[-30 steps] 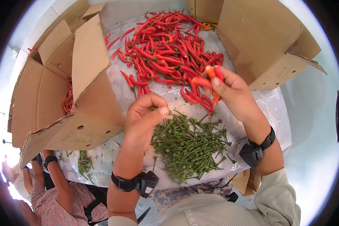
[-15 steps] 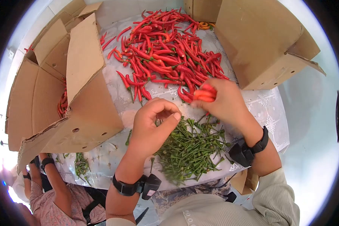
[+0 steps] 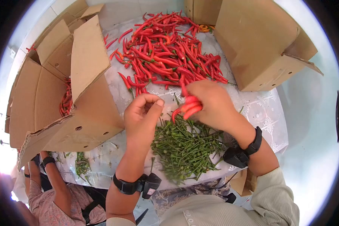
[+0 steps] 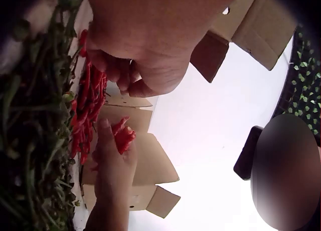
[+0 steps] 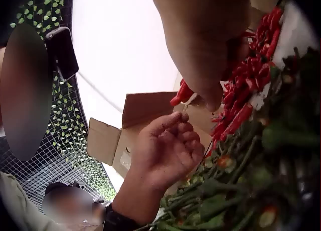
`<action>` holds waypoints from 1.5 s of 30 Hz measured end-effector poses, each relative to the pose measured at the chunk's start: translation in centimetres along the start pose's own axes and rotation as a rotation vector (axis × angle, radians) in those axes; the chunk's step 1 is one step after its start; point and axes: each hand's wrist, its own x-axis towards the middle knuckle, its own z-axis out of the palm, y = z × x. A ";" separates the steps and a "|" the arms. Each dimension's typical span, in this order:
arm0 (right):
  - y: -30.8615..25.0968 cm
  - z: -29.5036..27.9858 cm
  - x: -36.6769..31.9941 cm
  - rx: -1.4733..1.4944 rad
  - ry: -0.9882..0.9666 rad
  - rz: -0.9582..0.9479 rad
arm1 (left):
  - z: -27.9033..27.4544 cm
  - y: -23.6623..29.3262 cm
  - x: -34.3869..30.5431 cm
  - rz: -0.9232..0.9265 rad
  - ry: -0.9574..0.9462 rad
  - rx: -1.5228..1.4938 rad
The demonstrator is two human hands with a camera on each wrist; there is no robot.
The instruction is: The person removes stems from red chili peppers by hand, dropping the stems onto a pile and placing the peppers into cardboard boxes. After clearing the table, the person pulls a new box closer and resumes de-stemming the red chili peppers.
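In the head view my right hand (image 3: 214, 105) grips several red chilies (image 3: 191, 108), their tips poking out on its left side. It hovers over the far edge of a heap of green chili stems (image 3: 184, 150), back turned up. My left hand (image 3: 141, 116) is left of that, thumb tip against the curled index finger, with nothing visible in the pinch. The right wrist view shows this left hand (image 5: 170, 150) with its fingers folded toward the palm. Beyond both hands lies a large pile of red chilies (image 3: 165, 56).
An open cardboard box (image 3: 86, 116) with red chilies inside stands at the left. Another cardboard box (image 3: 260, 45) stands back right. Both are on a table with a patterned clear cover (image 3: 269, 113). Another person's arm (image 3: 56, 180) and a small stem heap (image 3: 81, 164) are lower left.
My right hand has come down and left with its chilies, turning its back upward. The left hand shifted right toward the stems, then drew back left.
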 end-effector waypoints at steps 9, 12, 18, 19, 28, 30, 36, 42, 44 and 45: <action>0.3 -0.7 -0.2 0.225 0.123 0.221 | 0.3 0.2 -0.1 0.048 0.014 -0.041; 1.8 -2.4 -0.3 0.229 0.270 0.372 | 0.4 0.2 -0.1 0.055 0.014 -0.056; 1.0 -3.1 -0.4 -0.144 -0.079 0.549 | 0.3 0.1 0.0 0.044 0.019 -0.040; 1.3 -2.5 -0.5 -0.192 -0.113 0.538 | 0.3 0.2 0.0 0.039 0.018 -0.040; 2.6 -2.5 -1.1 0.137 -0.141 0.547 | 0.5 -0.4 -0.1 0.022 -0.057 0.007; 2.1 -2.8 -0.8 0.400 -0.205 0.660 | 0.4 -0.6 -0.1 0.030 -0.108 0.035; -1.3 -1.1 -0.8 1.051 -0.277 0.726 | 0.7 0.3 -0.5 0.221 -0.247 0.425; -2.6 -0.4 -0.9 1.026 -0.201 0.740 | 0.5 -0.5 -0.3 0.265 -0.191 0.225; -2.5 -0.1 -1.2 1.011 -0.188 0.750 | 0.7 -0.3 -0.4 0.141 -0.245 0.058; -2.4 0.0 -1.3 1.005 -0.181 0.753 | 0.8 -0.2 -0.5 0.081 -0.271 -0.024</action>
